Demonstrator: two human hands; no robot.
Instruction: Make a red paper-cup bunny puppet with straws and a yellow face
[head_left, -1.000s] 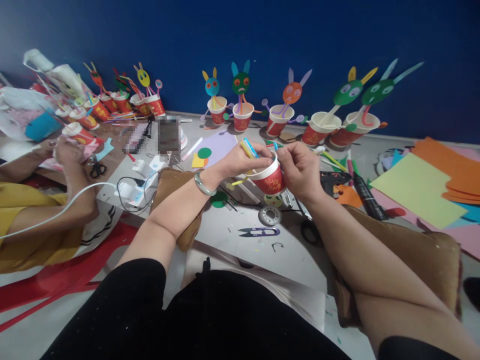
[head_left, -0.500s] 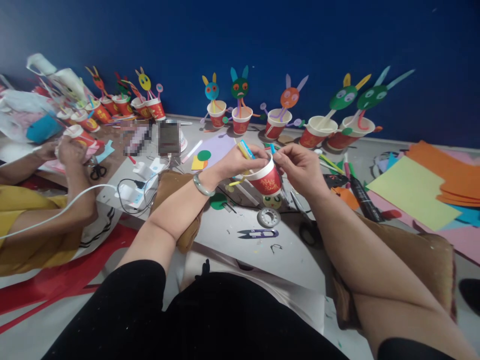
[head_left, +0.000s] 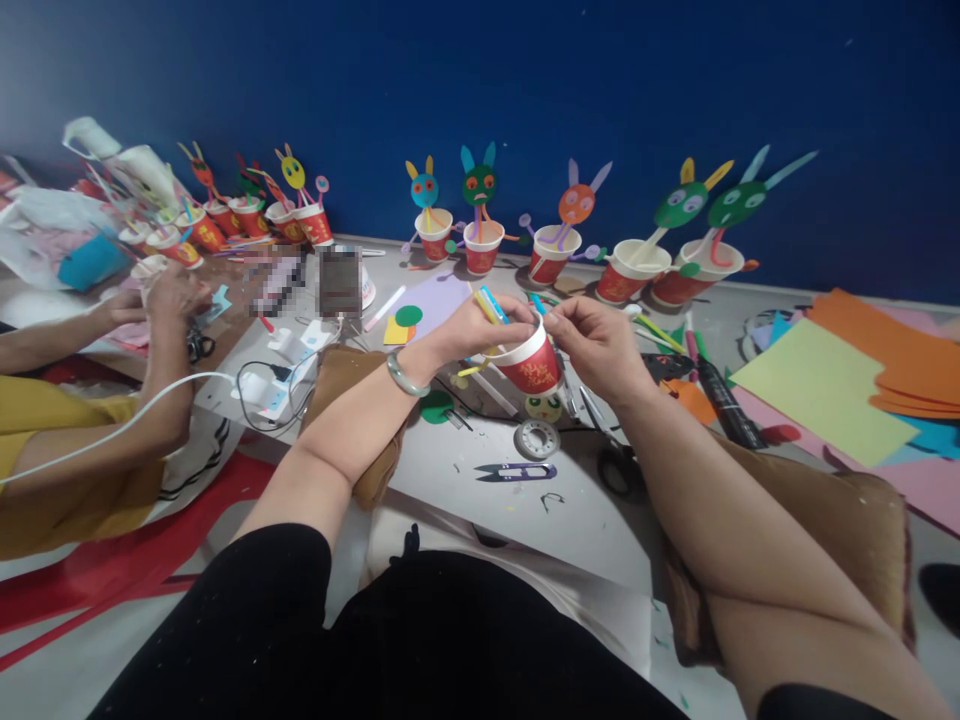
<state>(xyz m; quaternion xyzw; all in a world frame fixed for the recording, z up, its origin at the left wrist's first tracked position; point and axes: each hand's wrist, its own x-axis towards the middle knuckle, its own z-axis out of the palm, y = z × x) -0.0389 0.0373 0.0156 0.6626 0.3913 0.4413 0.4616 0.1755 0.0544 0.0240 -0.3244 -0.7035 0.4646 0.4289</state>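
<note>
My left hand [head_left: 491, 335] grips a red and white paper cup [head_left: 535, 366] at its rim, thumb over the edge. Blue and yellow paper strips [head_left: 489, 303] stick up beside that hand, and a yellow strip [head_left: 474, 371] pokes out at the cup's left. At the right side of the rim, my right hand [head_left: 592, 340] pinches a small blue strip [head_left: 536, 301]. The fingertips partly hide where the strip meets the cup. Below the cup lie a round yellow-green paper face [head_left: 543, 407], a roll of tape [head_left: 537, 439] and purple thread snips [head_left: 516, 472].
Finished cups with paper rabbit heads, such as an orange one [head_left: 577, 203], line the blue wall. Coloured paper sheets [head_left: 825, 390] and a black marker [head_left: 727, 404] lie at right. At left are a power strip [head_left: 296, 365] and another person's hands [head_left: 169, 300]. Scissors [head_left: 621, 470] sit near my right forearm.
My hands and the cup stay almost in place, with the right fingers still at the rim. The other person's hands have shifted slightly at the left. The view has tilted a little.
</note>
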